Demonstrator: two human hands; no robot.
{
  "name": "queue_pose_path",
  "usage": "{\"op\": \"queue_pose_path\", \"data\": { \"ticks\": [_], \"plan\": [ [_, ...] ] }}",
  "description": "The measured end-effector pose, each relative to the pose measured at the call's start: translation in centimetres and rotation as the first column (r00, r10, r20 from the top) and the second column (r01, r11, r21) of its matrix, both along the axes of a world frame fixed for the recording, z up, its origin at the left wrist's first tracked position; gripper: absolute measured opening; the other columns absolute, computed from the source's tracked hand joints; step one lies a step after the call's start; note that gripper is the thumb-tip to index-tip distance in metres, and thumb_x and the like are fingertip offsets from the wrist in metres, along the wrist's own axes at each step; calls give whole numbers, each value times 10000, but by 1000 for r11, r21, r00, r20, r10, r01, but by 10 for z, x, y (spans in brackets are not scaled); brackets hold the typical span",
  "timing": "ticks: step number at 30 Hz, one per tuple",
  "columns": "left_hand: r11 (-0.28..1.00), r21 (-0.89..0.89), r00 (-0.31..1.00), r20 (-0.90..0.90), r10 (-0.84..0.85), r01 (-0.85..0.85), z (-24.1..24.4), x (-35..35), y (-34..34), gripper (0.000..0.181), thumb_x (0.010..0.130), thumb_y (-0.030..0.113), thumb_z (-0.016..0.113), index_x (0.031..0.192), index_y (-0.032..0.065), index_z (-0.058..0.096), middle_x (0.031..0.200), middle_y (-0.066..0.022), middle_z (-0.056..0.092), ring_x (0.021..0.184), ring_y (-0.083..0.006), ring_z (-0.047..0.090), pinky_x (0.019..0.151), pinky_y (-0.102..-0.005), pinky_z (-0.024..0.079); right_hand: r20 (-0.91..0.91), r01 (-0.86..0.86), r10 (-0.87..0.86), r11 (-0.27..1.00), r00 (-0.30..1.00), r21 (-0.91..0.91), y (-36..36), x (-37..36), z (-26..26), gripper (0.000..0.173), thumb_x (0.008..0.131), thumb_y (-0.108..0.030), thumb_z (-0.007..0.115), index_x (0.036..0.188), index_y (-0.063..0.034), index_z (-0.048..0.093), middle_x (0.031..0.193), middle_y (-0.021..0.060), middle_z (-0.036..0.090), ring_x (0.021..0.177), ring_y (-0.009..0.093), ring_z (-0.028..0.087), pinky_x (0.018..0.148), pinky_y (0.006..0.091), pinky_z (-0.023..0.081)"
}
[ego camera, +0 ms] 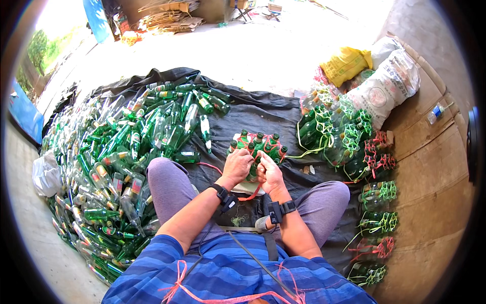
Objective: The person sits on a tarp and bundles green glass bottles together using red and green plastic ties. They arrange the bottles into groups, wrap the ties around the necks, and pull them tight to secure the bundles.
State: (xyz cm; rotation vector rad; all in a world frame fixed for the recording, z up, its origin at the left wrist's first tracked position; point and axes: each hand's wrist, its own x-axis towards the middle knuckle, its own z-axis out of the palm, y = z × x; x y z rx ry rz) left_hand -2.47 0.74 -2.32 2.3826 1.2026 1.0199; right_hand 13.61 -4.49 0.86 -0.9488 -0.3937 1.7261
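A bundle of several green glass bottles (258, 141) stands upright between my knees, with red plastic twine (253, 194) looped around the bottle necks. My left hand (238, 165) is at the near left of the bundle, its fingers closed on the twine by the necks. My right hand (269, 171) pinches the twine close beside it, at the near right. The hands nearly touch, and the knot between the fingers is hidden. One length of twine trails left past my left wrist, and another hangs in a loop below the hands. A pale pad lies under the bundle.
Loose glass bottles (121, 152) are heaped at the left on a black sheet (258, 114). Bottle bundles tied with green and red twine (347, 136) stand at the right. Behind them lie a white woven sack (383, 91) and a yellow sack (343, 66). Flattened cardboard (429, 182) covers the right side.
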Motion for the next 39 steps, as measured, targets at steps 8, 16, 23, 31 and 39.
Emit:
{"op": "queue_pose_path", "data": {
  "ticks": [8, 16, 23, 31, 39],
  "plan": [
    [986, -133, 994, 44, 104, -98, 5, 10, -3, 89, 870, 175, 715, 898, 107, 764, 940, -72, 666, 973, -300, 649, 862, -434, 524, 129, 64, -43, 984, 991, -164, 7, 0, -14, 273, 1084, -210, 428, 1317, -208, 569, 680, -70, 490, 466, 57, 350, 414, 236, 262],
    [979, -174, 994, 6, 107, -104, 4, 9, -2, 136, 863, 171, 723, 963, 133, 808, 947, -68, 673, 981, -278, 656, 872, -421, 534, 128, 108, -91, 985, 988, -137, -9, 0, -10, 229, 1057, -177, 443, 1189, -201, 629, 664, -73, 477, 463, 61, 341, 412, 242, 237],
    [982, -157, 994, -35, 100, -105, 6, 11, -2, 137, 870, 182, 722, 962, 129, 809, 952, -63, 675, 986, -276, 654, 863, -417, 534, 263, 199, -142, 959, 954, -201, -20, 14, -30, 149, 1021, -182, 488, 1064, -137, 623, 626, -77, 445, 441, 61, 317, 401, 253, 227],
    [986, -141, 996, -9, 91, -91, 4, 11, -2, 130, 873, 182, 720, 952, 119, 800, 950, -76, 667, 979, -290, 648, 865, -423, 532, 354, 254, -163, 940, 921, -230, -23, 8, -52, 136, 970, -206, 567, 973, -111, 665, 625, -53, 429, 419, 79, 338, 391, 269, 243],
    [986, -150, 997, -27, 76, -79, 3, 10, -4, 141, 875, 176, 716, 979, 118, 792, 984, -86, 660, 1006, -303, 639, 880, -432, 529, 543, 229, -132, 966, 829, -116, -22, 9, -74, 211, 930, -283, 619, 849, -91, 655, 571, -27, 438, 412, 110, 346, 397, 319, 238]
  ]
}}
